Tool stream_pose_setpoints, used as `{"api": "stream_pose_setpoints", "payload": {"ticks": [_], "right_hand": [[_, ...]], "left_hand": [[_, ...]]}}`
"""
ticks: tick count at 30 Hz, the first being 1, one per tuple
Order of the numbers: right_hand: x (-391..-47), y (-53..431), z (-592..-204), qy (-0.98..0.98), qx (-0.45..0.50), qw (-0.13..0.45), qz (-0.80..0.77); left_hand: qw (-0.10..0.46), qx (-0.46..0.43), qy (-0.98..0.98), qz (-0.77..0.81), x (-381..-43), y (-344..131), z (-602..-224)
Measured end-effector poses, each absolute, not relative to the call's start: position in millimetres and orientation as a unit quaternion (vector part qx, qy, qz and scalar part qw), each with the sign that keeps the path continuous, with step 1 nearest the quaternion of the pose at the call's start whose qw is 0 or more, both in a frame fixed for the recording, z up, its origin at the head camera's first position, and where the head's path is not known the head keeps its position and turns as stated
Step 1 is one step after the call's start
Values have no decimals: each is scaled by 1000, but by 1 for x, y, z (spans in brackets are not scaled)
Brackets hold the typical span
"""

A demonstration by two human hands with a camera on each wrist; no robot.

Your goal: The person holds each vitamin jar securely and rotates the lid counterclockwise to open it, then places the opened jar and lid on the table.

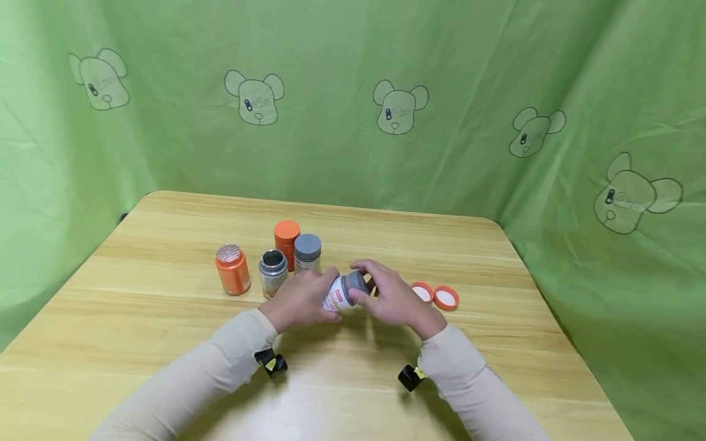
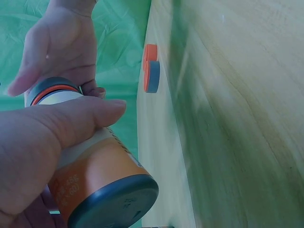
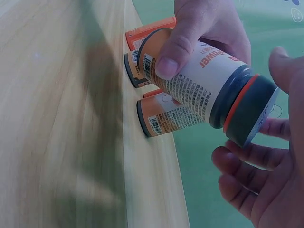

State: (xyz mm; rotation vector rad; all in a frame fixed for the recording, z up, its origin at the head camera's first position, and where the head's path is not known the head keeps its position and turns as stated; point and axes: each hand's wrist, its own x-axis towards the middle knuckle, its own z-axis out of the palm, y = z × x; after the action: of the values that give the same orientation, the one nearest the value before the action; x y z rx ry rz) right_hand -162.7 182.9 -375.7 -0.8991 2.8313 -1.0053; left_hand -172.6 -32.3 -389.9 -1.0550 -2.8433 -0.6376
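Observation:
My left hand (image 1: 302,298) grips a white-and-orange supplement bottle (image 3: 194,78), tilted above the table with its cap end toward the right. On its neck sits a dark grey cap (image 3: 251,110) with an orange ring below it. My right hand (image 1: 393,298) is spread around the cap; in the right wrist view its fingers (image 3: 240,164) stand slightly apart from it. Just beyond the left hand are a grey bottle with a dark open mouth (image 1: 273,269) and a bottle with a grey cap (image 1: 307,250), partly hidden by that hand.
An orange bottle with a foil-sealed top (image 1: 233,272) stands at the left, and an orange-capped bottle (image 1: 286,236) at the back. Two loose lids, one orange (image 2: 150,51) and one grey outside (image 2: 153,77), lie right of the right hand. Green curtains (image 1: 331,159) surround the wooden table (image 1: 165,343).

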Motion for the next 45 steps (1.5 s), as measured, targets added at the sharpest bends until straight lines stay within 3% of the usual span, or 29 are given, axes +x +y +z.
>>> {"api": "stream_pose_setpoints", "payload": {"ticks": [45], "right_hand": [[-163, 185, -373, 891, -296, 11, -345]], "left_hand": [[16, -344, -916, -205, -172, -30, -387]]}}
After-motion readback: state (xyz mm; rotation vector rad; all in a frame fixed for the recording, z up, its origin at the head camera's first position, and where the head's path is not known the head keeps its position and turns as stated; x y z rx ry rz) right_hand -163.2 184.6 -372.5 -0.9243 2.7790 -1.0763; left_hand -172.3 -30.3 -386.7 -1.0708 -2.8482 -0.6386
